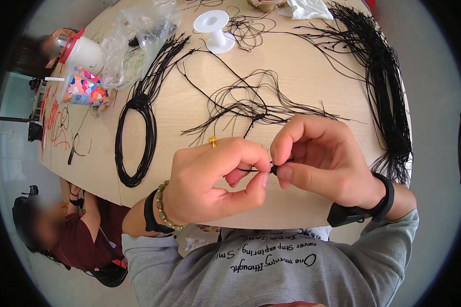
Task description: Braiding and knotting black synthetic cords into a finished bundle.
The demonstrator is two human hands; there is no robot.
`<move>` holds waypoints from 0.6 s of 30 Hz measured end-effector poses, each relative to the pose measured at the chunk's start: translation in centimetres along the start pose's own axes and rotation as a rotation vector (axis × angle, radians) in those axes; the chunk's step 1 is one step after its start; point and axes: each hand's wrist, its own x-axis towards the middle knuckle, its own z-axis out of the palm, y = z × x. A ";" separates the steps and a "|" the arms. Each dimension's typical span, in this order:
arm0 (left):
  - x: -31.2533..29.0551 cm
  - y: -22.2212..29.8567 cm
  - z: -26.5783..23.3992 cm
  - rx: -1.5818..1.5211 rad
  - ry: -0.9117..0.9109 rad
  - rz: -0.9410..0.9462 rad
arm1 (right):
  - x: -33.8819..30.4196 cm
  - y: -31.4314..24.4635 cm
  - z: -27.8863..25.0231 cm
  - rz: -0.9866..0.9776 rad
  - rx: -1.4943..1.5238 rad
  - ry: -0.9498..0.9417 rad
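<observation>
Close together above the near edge of the table, both of my hands are closed in pinches. My left hand [210,176] grips a thin black cord [248,170] between thumb and fingertips. At its other side, my right hand [325,163] pinches the same cord by a small dark knot [274,169], mostly covered by the fingertips. Just beyond my hands lies a loose tangle of black cords [261,115], with a braided length running off toward the back. A yellow ring sits on a left finger.
A looped bundle of black cords [119,138] lies left, a larger bundle [389,97] right. Farther back are a white spool [220,41], a clear plastic bag [130,46], a colourful cup [84,87] and a white jar [86,53]. Another person [82,230] sits at left.
</observation>
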 end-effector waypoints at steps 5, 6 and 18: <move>-0.3 0.0 0.0 -0.003 -0.004 0.048 | 0.0 0.0 0.1 0.072 0.025 0.000; -0.3 0.0 0.0 0.011 0.000 0.042 | -0.1 0.0 0.2 0.066 0.033 0.002; -0.4 0.0 -0.2 -0.009 -0.019 0.077 | -0.3 -0.1 0.1 0.046 0.043 0.006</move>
